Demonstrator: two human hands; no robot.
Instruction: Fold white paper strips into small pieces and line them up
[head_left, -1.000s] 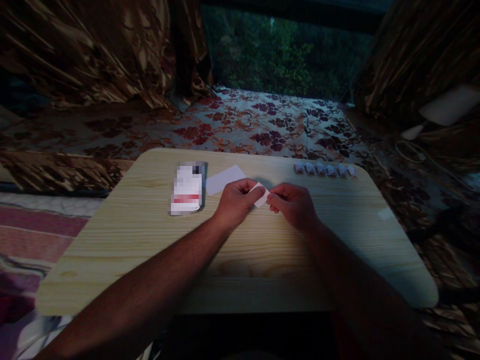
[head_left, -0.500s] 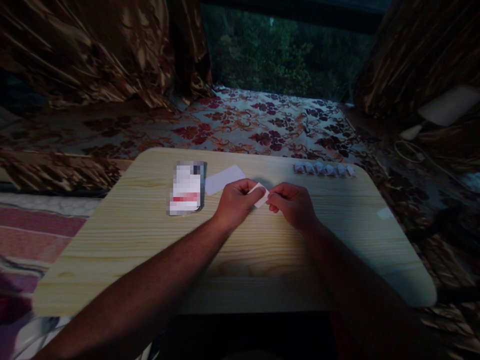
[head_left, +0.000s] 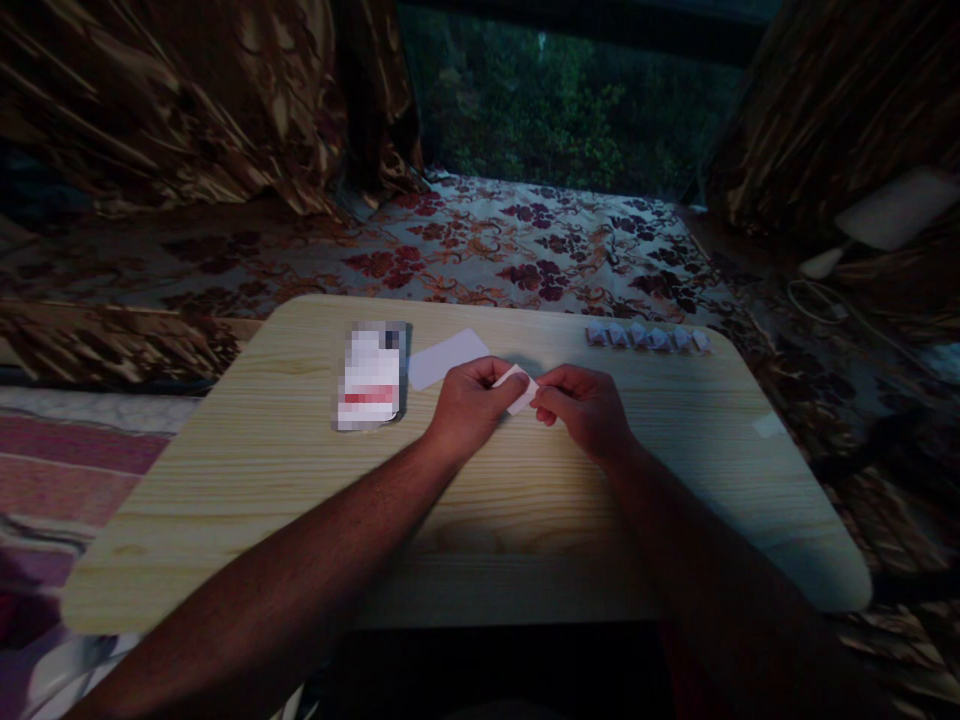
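A small white slip of paper (head_left: pixel 519 389), partly folded, is pinched between both my hands above the middle of a light wooden table (head_left: pixel 465 500). My left hand (head_left: pixel 469 405) grips its left side with thumb and fingers closed. On the slip's right edge my right hand (head_left: pixel 589 405) is closed in a pinch. A flat white paper piece (head_left: pixel 442 357) lies on the table just behind my left hand.
A blurred card or packet (head_left: pixel 370 377) lies on the table to the left. Several small folded paper pieces (head_left: pixel 649 337) form a row near the far right edge. A floral bedspread (head_left: pixel 525 245) and dark curtains surround the table.
Both hands keep pinching the paper slip in nearly the same place; only slight finger shifts and a small camera drift show.
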